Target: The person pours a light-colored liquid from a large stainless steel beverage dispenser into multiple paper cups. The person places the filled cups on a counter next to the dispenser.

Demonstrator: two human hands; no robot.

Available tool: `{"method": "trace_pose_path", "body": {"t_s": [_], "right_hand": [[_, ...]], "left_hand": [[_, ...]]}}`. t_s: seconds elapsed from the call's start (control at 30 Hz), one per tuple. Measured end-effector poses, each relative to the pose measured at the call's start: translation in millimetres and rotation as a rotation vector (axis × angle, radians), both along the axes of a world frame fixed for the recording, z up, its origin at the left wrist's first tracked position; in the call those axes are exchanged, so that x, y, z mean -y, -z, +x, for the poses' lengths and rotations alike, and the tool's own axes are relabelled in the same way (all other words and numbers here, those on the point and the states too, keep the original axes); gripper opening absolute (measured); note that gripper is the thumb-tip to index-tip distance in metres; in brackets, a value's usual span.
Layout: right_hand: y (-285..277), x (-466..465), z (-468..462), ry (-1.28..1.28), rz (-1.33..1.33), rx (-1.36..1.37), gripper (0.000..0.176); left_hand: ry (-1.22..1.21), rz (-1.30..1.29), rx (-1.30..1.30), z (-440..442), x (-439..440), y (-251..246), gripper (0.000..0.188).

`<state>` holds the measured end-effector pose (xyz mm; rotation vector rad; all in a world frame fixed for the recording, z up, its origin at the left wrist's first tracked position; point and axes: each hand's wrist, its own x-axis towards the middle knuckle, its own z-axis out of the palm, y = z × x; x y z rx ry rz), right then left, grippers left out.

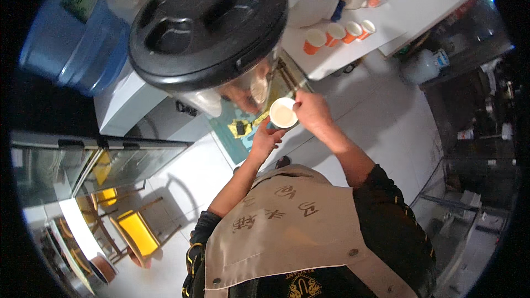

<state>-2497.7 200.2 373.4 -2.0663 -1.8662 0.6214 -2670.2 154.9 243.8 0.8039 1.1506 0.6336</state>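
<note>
A white-rimmed paper cup (284, 112) with pale beige liquid in it is held in front of my apron. My right hand (315, 112) grips it at the rim, thumb over the edge. From below and to the left, my left hand (264, 142) supports the same cup, its fingers against the side and partly hidden under it. Just beyond the cup stands a large clear container (242, 93) with a broad black lid (207, 29). Reflections of a hand and a cup show in its wall.
Several orange-and-white paper cups (336, 34) line the white counter (418, 16), near a large white pot (308, 8). A blue water jug (93, 45) is at the left. Yellow-seated chairs (138, 234) stand lower left. A gas cylinder (422, 66) is at the right.
</note>
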Motion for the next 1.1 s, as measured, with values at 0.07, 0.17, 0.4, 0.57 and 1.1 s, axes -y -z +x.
{"method": "trace_pose_path", "body": {"t_s": [0.07,0.17,0.4,0.57,1.1], "right_hand": [[-17,0,1,0.039,0.045,-0.083,0.015],[-45,1,15,-0.031,0.135,-0.257,0.016],[-102,23,12,-0.117,-0.200,-0.767,0.021],[-46,55,-46,-0.271,-0.233,-0.644,0.021],[-10,34,-205,-0.371,-0.174,-0.280,0.014]], "left_hand": [[-0.037,-0.007,-0.020,-4,4,1,0.088],[-0.046,-0.017,-0.037,-17,12,-8,0.077],[-0.197,-0.123,0.138,-78,54,-36,0.071],[-0.267,-0.154,0.284,-126,62,-86,0.071],[-0.031,-0.195,0.442,-255,43,-57,0.085]]}}
